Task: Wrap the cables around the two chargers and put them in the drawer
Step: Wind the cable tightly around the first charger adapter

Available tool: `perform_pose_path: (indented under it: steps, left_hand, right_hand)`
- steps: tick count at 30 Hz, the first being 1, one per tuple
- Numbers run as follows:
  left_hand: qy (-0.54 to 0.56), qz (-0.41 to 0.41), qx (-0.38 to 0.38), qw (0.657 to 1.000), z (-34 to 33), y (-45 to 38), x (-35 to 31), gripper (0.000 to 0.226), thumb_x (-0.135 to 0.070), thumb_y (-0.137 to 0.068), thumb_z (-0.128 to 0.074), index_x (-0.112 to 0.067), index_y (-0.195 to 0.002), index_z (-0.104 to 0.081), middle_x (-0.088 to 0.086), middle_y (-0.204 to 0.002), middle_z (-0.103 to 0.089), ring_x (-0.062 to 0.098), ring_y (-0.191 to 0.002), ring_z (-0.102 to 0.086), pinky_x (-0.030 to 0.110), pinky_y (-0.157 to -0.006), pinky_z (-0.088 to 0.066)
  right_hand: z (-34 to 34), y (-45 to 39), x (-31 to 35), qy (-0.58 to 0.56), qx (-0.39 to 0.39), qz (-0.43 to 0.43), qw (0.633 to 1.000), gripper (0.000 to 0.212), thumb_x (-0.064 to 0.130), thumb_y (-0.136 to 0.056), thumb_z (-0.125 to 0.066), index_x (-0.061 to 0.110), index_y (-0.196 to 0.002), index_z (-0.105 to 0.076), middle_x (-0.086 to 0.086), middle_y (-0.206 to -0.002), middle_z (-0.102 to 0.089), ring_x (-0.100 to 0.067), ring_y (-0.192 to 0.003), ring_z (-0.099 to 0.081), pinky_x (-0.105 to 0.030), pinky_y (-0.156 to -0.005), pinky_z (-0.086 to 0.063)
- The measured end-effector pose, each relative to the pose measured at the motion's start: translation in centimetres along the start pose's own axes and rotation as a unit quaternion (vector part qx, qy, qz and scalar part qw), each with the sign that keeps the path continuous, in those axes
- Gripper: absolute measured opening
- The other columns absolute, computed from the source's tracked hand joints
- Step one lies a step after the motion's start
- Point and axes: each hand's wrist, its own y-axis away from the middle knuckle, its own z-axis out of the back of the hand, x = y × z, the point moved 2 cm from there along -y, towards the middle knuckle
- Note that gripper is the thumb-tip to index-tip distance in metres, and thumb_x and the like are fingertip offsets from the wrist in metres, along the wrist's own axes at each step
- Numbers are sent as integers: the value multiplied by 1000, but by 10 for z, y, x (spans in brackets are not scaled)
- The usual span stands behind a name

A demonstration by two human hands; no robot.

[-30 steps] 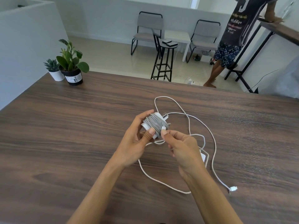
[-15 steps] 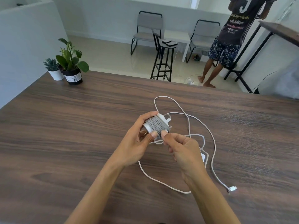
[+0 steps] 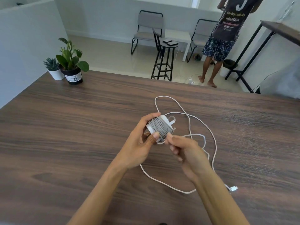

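Left hand [image 3: 139, 142] grips the wrapped charger [image 3: 159, 127] above the table [image 3: 65, 143]. Right hand [image 3: 183, 148] pinches the grey cable's tail at the coil's near-right edge, probably tucking it. White cable [image 3: 211, 135] lies loose, right.

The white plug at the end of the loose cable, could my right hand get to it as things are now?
Probably yes: the plug lies bare on the table beside the right forearm, but the right hand must first release the gray cable.
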Motion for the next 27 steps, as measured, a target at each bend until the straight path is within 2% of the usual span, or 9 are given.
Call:
perform_pose_path:
  steps: [3,6,8,11,15,17,20,24,27]
  left_hand:
    - [-14,-9,10,1000,-2,-3,-2,45,-9,-90,-53,-13,-133,-40,3,-121,-54,11,-105,-57,26,-90,-48]
    - [-19,-14,-8,1000,-2,-7,-3,44,-9,-91,-52,-11,-133,-41,6,-124,-52,11,-106,-55,24,-89,-47]
    - [-13,-14,-13,1000,2,-9,-4,44,-9,-91,-52,-13,-134,-41,7,-125,-52,11,-103,-55,22,-84,-49]
    - [-7,-7,-18,1000,8,-11,-5,44,-13,-91,-52,-17,-134,-42,5,-126,-54,15,-105,-58,23,-79,-51]
    - [-7,4,-29,1000,7,-10,-2,44,-17,-91,-52,-17,-134,-43,8,-128,-53,18,-108,-59,25,-80,-52]
    - [-11,9,-29,999,5,-8,-1,44,-15,-91,-52,-15,-133,-43,7,-126,-54,13,-106,-58,23,-81,-51]
    - [0,25,-25,999,3,-6,-1,40,-11,-94,-50,-13,-133,-43,3,-122,-56,7,-103,-60,22,-83,-50]
    - [19,37,-24,999,6,-5,-4,40,-10,-94,-50,-14,-133,-44,2,-117,-58,9,-100,-61,24,-82,-52]
    - [32,46,-27,998,7,-3,-3,39,-13,-93,-51,-14,-132,-46,1,-111,-60,11,-96,-62,24,-78,-52]
  right_hand:
    - [0,-3,-6,-193,106,-128,967,15,21,-65,-71,9,-60,-63,4,-50,-40,-5,-42,-32,-16,-38,-17]
    - [-8,0,-17,-242,137,-142,950,16,20,-63,-74,8,-63,-64,4,-51,-41,-5,-42,-33,-16,-39,-16]
    - [-11,2,-19,-182,104,-108,972,15,23,-69,-68,10,-61,-66,4,-52,-42,-3,-43,-33,-16,-39,-16]
    - [-6,2,-17,19,9,54,998,16,17,-77,-68,12,-62,-73,2,-54,-57,-1,-47,-42,-11,-45,-32]
    - [-7,4,-20,150,-44,202,967,12,12,-81,-71,15,-70,-77,-4,-69,-72,-7,-64,-58,-22,-65,-46]
    - [-8,3,-23,217,-54,239,945,14,13,-81,-71,14,-67,-75,1,-59,-64,-6,-59,-52,-25,-59,-41]
    - [-7,3,-26,293,-58,288,910,19,17,-80,-70,12,-62,-69,11,-52,-47,-6,-51,-41,-15,-53,-31]
    - [-6,4,-30,344,-65,345,871,20,27,-77,-65,12,-64,-66,3,-55,-50,-10,-53,-43,-27,-53,-38]
    - [-7,4,-36,397,-68,378,833,21,27,-78,-64,16,-61,-61,11,-54,-43,-8,-56,-41,-27,-53,-39]
